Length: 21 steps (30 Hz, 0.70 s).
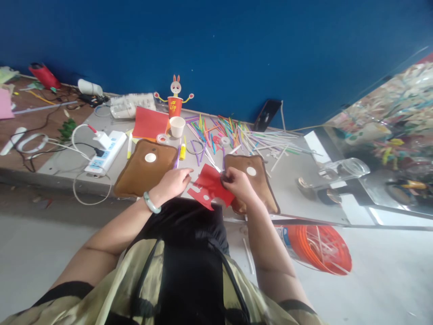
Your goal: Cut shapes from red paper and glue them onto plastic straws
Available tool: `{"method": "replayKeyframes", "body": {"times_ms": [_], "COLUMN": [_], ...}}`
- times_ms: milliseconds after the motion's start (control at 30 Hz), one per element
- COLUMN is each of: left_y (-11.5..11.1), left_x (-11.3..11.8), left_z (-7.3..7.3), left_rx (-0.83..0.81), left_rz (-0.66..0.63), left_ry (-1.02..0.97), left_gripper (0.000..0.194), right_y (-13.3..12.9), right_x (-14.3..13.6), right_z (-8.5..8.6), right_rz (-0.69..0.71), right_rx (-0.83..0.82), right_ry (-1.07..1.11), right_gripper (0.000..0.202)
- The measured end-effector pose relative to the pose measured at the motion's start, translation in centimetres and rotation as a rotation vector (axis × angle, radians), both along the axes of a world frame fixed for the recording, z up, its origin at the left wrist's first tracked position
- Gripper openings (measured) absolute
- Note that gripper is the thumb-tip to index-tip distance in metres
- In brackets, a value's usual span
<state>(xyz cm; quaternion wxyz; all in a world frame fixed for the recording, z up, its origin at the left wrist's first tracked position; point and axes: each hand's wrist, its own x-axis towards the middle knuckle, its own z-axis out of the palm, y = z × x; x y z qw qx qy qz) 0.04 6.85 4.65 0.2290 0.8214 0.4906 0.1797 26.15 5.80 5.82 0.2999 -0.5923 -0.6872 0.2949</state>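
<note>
A red sheet of paper [210,181] with cut-out holes and notches lies at the table's front edge, between my hands. My right hand [238,183] is closed at the sheet's right side, around the dark handle of what looks like a pair of scissors [212,161]. The pale blades point away from me, to the left. To the left of the paper, my left hand [174,181] has its fingers stretched out, with nothing visible in them. Under each forearm or hand lies a brown hot-water bag [145,169], the other brown bag [262,183] being on the right.
A red paper-cup rabbit figure [175,106] stands against the blue wall beside a white cup [177,126]. Several coloured sticks [223,133] are heaped at the back. A power strip [106,153] lies left, a glass jar [345,169] right. An orange bucket [328,248] is below.
</note>
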Motion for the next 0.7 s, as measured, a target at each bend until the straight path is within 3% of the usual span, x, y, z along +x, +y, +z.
{"method": "replayKeyframes", "body": {"times_ms": [100,167,267,367,467,533,700], "left_y": [2.6,4.4,6.5,6.9,5.2,3.0,-2.7], "left_x": [0.0,0.1,0.0,-0.7,-1.2,-1.1,0.1], "left_z": [0.7,0.7,0.4,0.4,0.4,0.0,-2.5], "left_rx": [0.196,0.225,0.254,0.313,0.387,0.367,0.295], "left_rz": [-0.043,-0.082,-0.127,-0.052,-0.054,-0.142,-0.333], "left_ry": [0.285,0.428,0.507,0.478,0.432,0.399,0.281], "left_gripper": [0.034,0.036,0.037,0.042,0.04,0.035,0.04], "right_y": [2.3,3.8,5.4,6.0,6.3,6.6,7.0], "right_x": [-0.1,-0.2,-0.6,-0.9,-1.2,-1.6,-2.3], "right_z": [-0.2,-0.4,-0.6,-0.5,-0.8,-1.3,-2.4], "right_rz": [0.091,0.141,0.169,0.163,0.185,0.216,0.245], "right_rx": [-0.015,-0.02,-0.018,-0.013,-0.02,-0.026,0.013], "right_ry": [-0.103,-0.179,-0.268,-0.339,-0.366,-0.342,-0.257], "right_gripper": [0.027,0.028,0.028,0.025,0.025,0.026,0.027]}}
